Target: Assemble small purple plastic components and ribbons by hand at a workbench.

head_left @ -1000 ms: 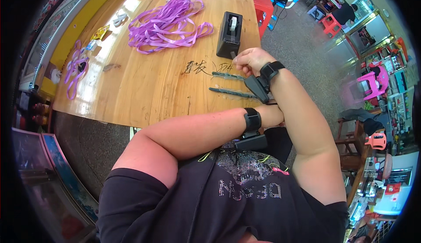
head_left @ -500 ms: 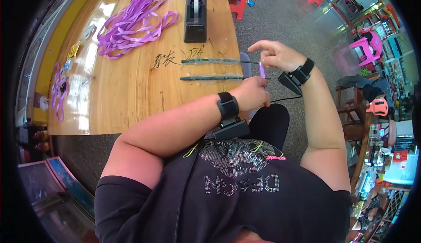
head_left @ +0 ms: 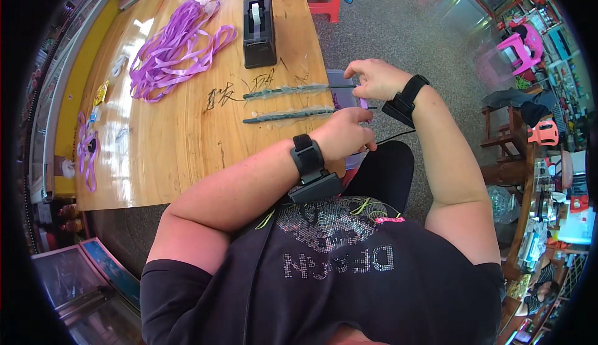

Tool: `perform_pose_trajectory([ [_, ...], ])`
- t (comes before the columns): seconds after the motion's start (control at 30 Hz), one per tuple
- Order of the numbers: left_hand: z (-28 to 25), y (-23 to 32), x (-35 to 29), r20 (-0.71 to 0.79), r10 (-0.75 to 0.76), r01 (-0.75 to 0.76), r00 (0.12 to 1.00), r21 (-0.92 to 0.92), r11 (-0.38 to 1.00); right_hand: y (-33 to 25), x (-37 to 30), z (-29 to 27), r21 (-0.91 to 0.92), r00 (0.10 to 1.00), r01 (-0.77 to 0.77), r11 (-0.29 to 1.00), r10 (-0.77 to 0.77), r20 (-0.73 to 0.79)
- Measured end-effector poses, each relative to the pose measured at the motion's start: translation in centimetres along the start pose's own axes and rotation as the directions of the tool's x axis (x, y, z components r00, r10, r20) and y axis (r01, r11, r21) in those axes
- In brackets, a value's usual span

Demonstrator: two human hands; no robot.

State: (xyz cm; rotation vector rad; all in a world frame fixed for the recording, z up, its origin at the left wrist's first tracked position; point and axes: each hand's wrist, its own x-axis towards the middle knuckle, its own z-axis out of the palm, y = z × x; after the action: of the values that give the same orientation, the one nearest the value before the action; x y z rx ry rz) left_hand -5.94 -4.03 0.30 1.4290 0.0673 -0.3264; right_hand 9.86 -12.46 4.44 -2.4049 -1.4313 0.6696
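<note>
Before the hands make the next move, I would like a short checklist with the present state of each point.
1. Farther dark rod and nearer dark rod both extend past the table edge: ok.
2. Purple ribbon strip lies at the rod ends: ok.
3. Nearer rod fully visible: not ok, the left hand hides part.
4. Right hand grips the strip firmly: cannot tell.
5. Purple ribbon heap lies apart from the rods: ok.
</note>
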Motion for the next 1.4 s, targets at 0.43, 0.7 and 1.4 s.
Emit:
perform_pose_trajectory([
  [0.43,0.2,0.5,-0.6,-0.031,-0.019,0.019,0.999,0.001,1.000,6.8,-3.6,2.4,0.698,0.844,-0.135,0.703,0.450,-0.290],
  [0.7,0.3,0.7,-0.3,0.054,0.024,-0.024,0.998,0.012,1.000,5.2,-3.0,13.3,0.967,0.952,-0.068,-0.247,0.273,0.137],
  [1.4,0.4,2.1,-1.0,-0.009,-0.022,0.023,1.000,0.035,0.999,2.4,-4.5,9.1,0.966,0.953,0.111,-0.235,0.301,-0.037],
])
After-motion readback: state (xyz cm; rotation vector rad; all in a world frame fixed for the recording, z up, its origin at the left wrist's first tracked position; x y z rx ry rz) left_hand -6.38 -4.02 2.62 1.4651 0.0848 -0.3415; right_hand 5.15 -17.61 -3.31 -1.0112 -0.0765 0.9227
